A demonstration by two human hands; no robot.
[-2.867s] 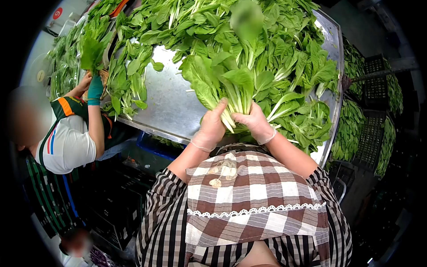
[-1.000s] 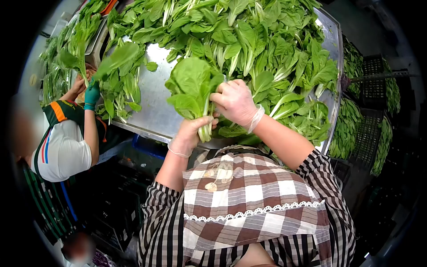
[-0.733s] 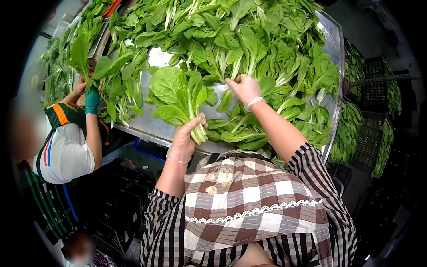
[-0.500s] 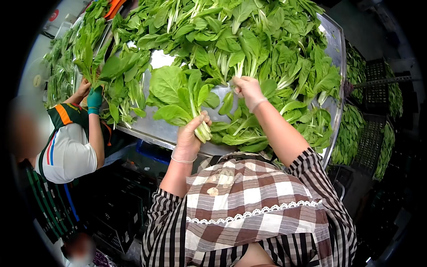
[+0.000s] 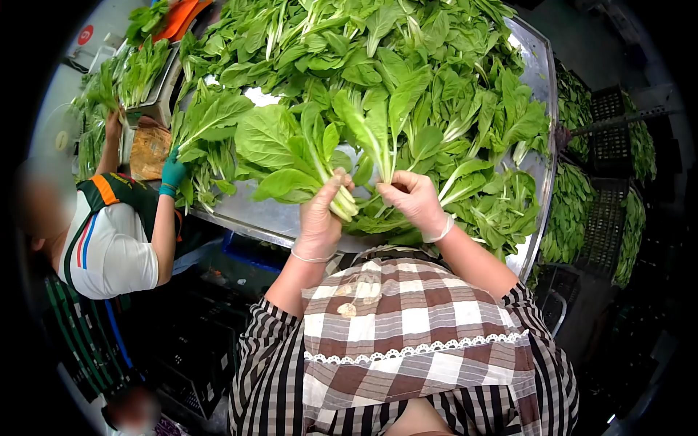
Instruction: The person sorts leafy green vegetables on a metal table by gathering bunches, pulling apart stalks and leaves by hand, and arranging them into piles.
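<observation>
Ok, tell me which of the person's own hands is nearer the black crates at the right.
Right. The right hand is left of those black crates; the left hand is farther left, beyond the right one.

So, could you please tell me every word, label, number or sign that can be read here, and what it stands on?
Red round sign, upper left: a white mark, perhaps "6" or "9"; too small to be sure.
Co-worker's dark green vest: small coloured marks, too small to read.
I can read no other text.
</observation>
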